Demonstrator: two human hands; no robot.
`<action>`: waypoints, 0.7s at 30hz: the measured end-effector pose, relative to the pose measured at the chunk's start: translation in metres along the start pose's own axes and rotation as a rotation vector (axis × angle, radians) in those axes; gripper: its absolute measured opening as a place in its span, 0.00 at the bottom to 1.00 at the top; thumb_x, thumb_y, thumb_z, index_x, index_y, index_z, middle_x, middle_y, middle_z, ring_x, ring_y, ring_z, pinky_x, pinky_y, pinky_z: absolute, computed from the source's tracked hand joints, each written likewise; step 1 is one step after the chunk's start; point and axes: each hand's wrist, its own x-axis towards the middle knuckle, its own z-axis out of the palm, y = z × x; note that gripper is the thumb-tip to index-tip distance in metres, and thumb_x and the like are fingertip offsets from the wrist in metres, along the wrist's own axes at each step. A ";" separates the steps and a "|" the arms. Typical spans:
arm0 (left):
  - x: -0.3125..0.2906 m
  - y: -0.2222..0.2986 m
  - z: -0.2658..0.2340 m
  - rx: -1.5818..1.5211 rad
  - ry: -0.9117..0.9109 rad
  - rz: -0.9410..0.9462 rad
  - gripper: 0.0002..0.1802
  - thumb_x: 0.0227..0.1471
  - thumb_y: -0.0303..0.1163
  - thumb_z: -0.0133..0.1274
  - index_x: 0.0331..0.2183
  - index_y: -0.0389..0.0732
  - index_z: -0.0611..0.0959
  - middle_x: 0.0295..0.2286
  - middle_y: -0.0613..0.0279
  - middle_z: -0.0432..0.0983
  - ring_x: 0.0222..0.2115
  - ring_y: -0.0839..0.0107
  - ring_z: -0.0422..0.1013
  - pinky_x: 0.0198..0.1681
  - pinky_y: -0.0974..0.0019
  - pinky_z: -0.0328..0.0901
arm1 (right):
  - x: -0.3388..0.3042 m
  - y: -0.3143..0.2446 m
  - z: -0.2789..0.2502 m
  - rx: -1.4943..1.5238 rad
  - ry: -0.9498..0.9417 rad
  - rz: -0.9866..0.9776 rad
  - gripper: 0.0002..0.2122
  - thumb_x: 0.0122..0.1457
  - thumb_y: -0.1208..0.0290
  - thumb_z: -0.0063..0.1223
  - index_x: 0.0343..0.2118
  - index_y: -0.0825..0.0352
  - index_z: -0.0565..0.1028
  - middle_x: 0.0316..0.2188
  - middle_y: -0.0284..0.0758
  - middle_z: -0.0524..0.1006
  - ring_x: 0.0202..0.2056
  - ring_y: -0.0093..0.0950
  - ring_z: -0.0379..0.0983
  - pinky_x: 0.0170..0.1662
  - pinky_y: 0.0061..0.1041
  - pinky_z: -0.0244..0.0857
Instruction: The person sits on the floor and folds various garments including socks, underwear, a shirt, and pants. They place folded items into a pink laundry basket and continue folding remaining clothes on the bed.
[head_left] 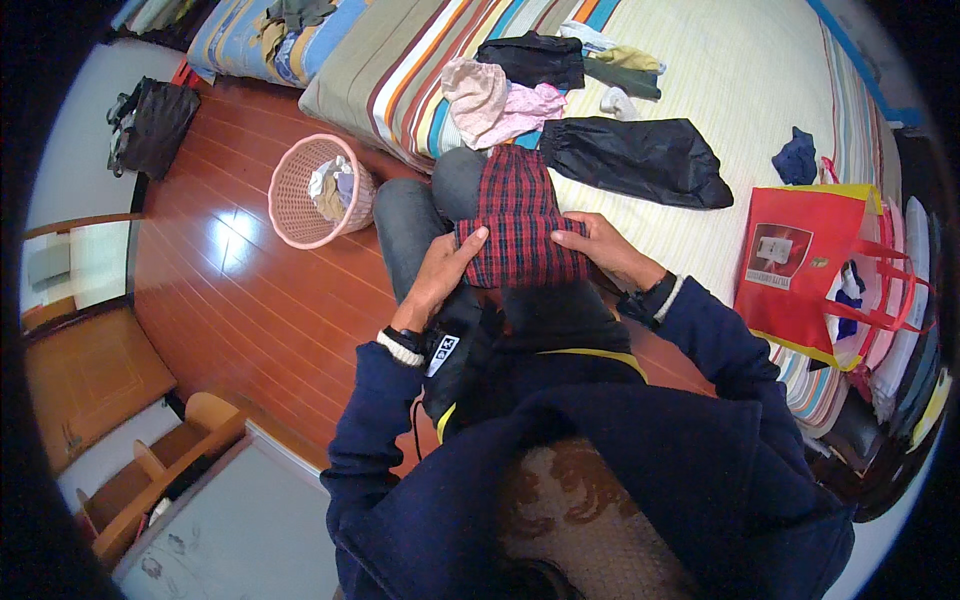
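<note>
A red and black plaid cloth (525, 245) lies across my lap, its near part folded over and its far end reaching toward the bed. My left hand (442, 268) grips its left edge, thumb on top and fingers underneath. At the opposite edge my right hand (612, 252) holds it the same way. Just beyond, on the bed, lie a black sleeve-like garment (640, 160), a pink patterned cloth (495, 105) and a black folded garment (532, 60).
A pink basket (290, 200) with some clothes inside stands on the wooden floor to the left. On the bed (700, 80), a red bag (790, 270) stands at the right near a dark blue cloth (796, 157). A black bag (155, 125) sits by the far left wall.
</note>
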 end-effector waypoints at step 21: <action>-0.061 -0.003 0.044 -0.549 -0.074 -0.013 0.34 0.55 0.50 0.47 0.51 0.31 0.65 0.45 0.49 0.69 0.48 0.64 0.67 0.51 0.63 0.63 | -0.014 -0.038 0.046 0.407 -0.093 -0.073 0.19 0.51 0.76 0.53 0.47 0.68 0.69 0.43 0.35 0.74 0.45 0.26 0.71 0.50 0.26 0.64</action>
